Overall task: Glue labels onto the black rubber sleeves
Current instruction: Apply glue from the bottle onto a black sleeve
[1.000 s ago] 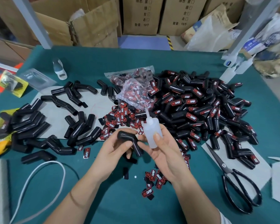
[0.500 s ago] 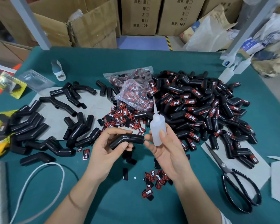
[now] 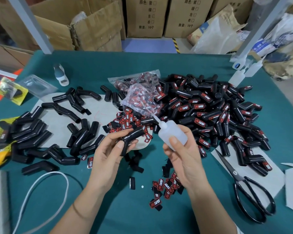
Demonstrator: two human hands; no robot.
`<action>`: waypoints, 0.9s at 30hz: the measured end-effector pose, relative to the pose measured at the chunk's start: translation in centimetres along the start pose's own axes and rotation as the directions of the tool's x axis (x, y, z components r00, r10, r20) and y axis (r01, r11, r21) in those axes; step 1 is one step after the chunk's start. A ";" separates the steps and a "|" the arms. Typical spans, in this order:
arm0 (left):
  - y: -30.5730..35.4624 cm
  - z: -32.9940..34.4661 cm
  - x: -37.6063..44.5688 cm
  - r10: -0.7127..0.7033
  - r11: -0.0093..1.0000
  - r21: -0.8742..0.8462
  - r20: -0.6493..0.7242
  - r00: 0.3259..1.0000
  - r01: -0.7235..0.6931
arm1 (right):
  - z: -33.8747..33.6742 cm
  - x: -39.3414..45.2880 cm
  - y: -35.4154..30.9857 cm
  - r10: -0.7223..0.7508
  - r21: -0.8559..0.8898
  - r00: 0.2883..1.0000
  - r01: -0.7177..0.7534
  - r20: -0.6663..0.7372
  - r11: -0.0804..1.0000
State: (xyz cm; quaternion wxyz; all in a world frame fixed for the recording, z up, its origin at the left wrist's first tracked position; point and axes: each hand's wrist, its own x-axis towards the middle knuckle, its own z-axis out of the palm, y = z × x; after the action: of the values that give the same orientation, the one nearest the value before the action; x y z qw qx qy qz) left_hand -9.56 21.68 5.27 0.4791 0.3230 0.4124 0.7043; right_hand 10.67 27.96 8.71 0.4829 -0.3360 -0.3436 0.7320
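Head view: the left hand (image 3: pixel 108 154) grips one bent black rubber sleeve (image 3: pixel 131 138) above the near middle of the green table (image 3: pixel 108 65), thumb and fingers curled round the sleeve's elbow. One leg of the sleeve runs up and to the right toward the far side; the other hangs down toward the person. No label shows on the faces turned to the camera.

The right hand (image 3: pixel 184 156) is wrapped round a small translucent white squeeze bottle (image 3: pixel 173 134), thumb pressed on its near face, fingers behind it. The bottle's thin nozzle (image 3: pixel 158 119) points up and to the left, away from the person. The nozzle tip stands to the right of and farther away than the sleeve's upper leg, apart from it, so glue can reach the rubber only if the bottle tips leftward and down, or the left hand lifts the sleeve toward the tip.

Loose red-and-black printed labels (image 3: pixel 166 186) lie scattered on the table just near of both hands, closest under the right wrist; more lie heaped (image 3: pixel 125 120) just beyond the sleeve. A large pile of labelled sleeves (image 3: pixel 218 115) fills the right side, and unlabelled black sleeves (image 3: pixel 78 137) lie on the left. Black scissors (image 3: pixel 249 191) rest at the near right.
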 end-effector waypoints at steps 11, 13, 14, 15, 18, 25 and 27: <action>0.5 -0.3 0.1 -0.107 0.973 -0.194 0.099 0.989 0.125 | -1.5 0.3 -3.4 -0.097 0.001 0.994 0.097 -0.044 0.995; 0.7 -0.3 0.1 -0.136 0.961 -0.229 0.097 0.986 0.155 | -1.6 0.6 -3.1 -0.068 -0.049 0.997 0.066 -0.042 0.997; 0.8 -0.3 0.1 -0.143 0.953 -0.253 0.103 0.984 0.165 | -1.7 0.7 -2.8 -0.054 -0.070 0.997 0.051 -0.046 0.996; 0.9 -0.3 0.1 -0.148 0.946 -0.272 0.115 0.982 0.175 | -1.7 0.7 -2.5 -0.047 -0.094 0.998 0.043 -0.048 0.995; 1.1 -0.1 -0.1 -0.165 0.953 -0.231 0.139 0.976 0.194 | -1.7 0.3 -1.6 -0.078 -0.198 0.997 0.074 -0.009 0.977; 0.6 0.6 -0.6 -0.081 0.992 0.098 -0.007 0.997 0.081 | -2.5 -0.9 -1.6 -0.204 -0.411 0.978 0.167 -0.047 0.896; 0.4 0.5 -0.6 -0.053 0.985 0.162 0.000 0.999 0.053 | -2.6 -0.9 -1.7 -0.213 -0.435 0.975 0.167 -0.060 0.885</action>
State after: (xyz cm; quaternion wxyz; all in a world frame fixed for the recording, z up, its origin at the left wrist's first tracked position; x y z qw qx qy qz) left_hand -9.14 21.13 5.84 0.4707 0.3514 0.4757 0.6548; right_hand 13.89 28.10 8.81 0.4846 -0.4367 -0.5005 0.5691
